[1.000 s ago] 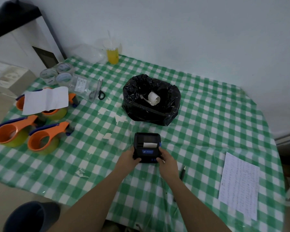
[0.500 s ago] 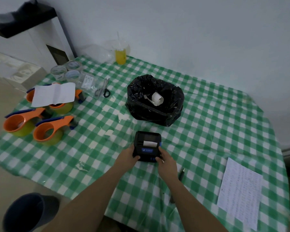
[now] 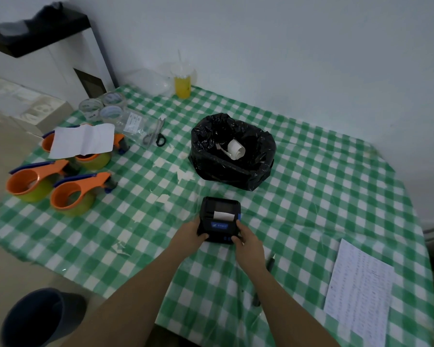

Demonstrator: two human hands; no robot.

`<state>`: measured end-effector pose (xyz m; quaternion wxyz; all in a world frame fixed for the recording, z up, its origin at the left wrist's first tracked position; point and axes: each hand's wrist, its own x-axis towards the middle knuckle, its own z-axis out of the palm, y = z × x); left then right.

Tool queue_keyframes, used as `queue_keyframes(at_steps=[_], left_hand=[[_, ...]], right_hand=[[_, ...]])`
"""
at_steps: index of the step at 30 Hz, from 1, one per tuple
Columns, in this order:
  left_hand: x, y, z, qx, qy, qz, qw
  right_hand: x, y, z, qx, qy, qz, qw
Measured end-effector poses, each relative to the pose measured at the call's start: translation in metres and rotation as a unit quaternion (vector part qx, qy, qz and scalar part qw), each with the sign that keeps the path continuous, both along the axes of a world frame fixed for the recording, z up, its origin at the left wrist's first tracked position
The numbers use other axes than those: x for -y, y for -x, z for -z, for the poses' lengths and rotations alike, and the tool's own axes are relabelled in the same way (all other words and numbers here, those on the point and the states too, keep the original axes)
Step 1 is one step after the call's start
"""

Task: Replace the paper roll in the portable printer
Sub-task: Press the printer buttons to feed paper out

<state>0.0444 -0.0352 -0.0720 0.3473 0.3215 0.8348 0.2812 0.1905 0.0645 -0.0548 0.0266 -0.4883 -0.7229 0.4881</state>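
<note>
A small black portable printer (image 3: 219, 216) with a blue label sits on the green checked tablecloth (image 3: 311, 196). A short strip of white paper (image 3: 223, 215) sticks out of its slot. My left hand (image 3: 189, 234) grips the printer's left near corner. My right hand (image 3: 246, 237) holds its right near side, thumb on top. Behind the printer stands a bin lined with a black bag (image 3: 232, 154), and a white paper roll (image 3: 236, 149) lies inside it.
Three orange tape dispensers (image 3: 70, 194) and a white sheet (image 3: 83, 140) lie at the left. Scissors (image 3: 158, 136), clear tape rolls (image 3: 103, 108) and a yellow drink cup (image 3: 183, 82) are at the back. A printed sheet (image 3: 358, 291) and a pen (image 3: 269, 262) lie at right. A dark bucket (image 3: 38, 319) stands on the floor.
Both hands stay on the printer. The camera view has shifted, so the table items sit further right and lower in frame.
</note>
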Motion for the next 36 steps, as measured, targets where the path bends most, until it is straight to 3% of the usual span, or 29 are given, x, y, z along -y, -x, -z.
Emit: queue_keyframes(at_steps=[36], left_hand=[[0.001,-0.006,-0.010,0.011,0.006,-0.012,1.000]], right_hand=[[0.001,-0.003,0.010,-0.001,-0.011,-0.009,1.000]])
